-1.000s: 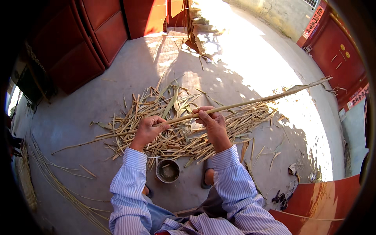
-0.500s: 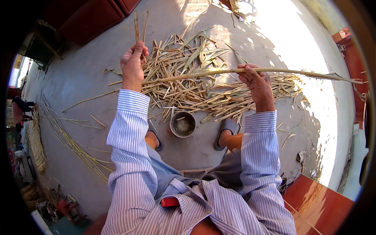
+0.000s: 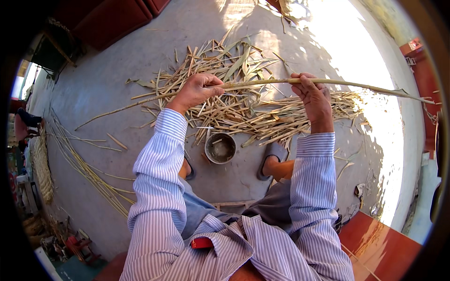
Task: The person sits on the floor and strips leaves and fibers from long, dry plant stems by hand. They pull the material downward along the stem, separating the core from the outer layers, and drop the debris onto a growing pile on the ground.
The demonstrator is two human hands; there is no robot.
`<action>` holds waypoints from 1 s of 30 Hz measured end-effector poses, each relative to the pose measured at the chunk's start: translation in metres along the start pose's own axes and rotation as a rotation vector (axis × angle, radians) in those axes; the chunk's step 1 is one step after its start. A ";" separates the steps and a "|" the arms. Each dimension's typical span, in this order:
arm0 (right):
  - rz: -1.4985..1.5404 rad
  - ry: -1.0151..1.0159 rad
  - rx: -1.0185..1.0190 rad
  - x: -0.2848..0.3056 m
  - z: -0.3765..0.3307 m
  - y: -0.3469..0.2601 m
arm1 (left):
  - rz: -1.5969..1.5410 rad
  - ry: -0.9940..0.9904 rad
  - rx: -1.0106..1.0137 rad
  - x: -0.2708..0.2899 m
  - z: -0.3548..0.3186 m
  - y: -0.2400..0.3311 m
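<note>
A long, thin reed stalk [image 3: 276, 81] stretches across in front of me, its thin end to the left and its tip to the right. My right hand [image 3: 313, 96] grips it right of the middle, thumb and fingers closed round it. At the stalk's left part, my left hand [image 3: 199, 90] pinches it between thumb and fingers. A thin pale sliver shows by the left fingertips; I cannot tell what it is. Beneath the stalk lies a heap of dry husks and leaf strips [image 3: 248, 117]. A round metal bowl [image 3: 227, 161] stands on the floor between my feet.
Several long thin stalks [image 3: 77, 161] lie on the floor at my left. A braided straw coil [image 3: 42, 171] is farther left. A dark red sofa [image 3: 112, 23] stands at the far left, a red board [image 3: 379, 236] at the near right. My slippered feet [image 3: 275, 151] flank the bowl.
My left hand has moved right and slightly down onto the stalk. The upright husk strips it held are gone from it. The right hand has shifted slightly right, still holding the stalk.
</note>
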State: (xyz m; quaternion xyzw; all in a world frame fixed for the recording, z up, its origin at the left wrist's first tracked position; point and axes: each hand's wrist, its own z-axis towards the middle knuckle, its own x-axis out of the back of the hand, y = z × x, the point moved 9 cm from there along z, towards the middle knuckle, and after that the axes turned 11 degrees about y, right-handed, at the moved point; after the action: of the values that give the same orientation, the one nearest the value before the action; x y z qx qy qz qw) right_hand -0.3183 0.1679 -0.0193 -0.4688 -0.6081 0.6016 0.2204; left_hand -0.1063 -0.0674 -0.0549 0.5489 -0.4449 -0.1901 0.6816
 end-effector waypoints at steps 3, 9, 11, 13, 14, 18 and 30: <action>0.012 -0.014 0.014 -0.003 -0.001 -0.003 | -0.080 -0.037 0.075 -0.005 -0.001 -0.007; 0.072 0.002 0.047 0.012 0.005 -0.008 | -0.598 0.412 0.104 0.044 0.003 -0.015; 0.077 0.021 0.046 0.022 0.006 -0.009 | -0.777 0.593 0.040 0.097 0.008 -0.031; 0.031 0.082 0.040 0.028 0.007 -0.005 | -0.408 0.559 -0.006 0.086 0.011 -0.029; 0.008 0.110 0.036 0.029 0.008 -0.004 | -0.223 0.540 -0.028 0.080 0.011 -0.029; -0.065 0.159 0.112 0.020 0.007 -0.007 | 0.898 0.663 -0.612 0.063 -0.013 0.029; -0.167 0.388 0.196 0.022 0.004 -0.003 | 0.718 0.349 -0.646 0.021 -0.035 0.050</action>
State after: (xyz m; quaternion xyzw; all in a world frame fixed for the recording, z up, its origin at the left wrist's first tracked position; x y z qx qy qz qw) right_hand -0.3326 0.1854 -0.0236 -0.4999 -0.5299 0.5359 0.4266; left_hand -0.0783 -0.0463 -0.0011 0.1466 -0.4035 0.0229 0.9029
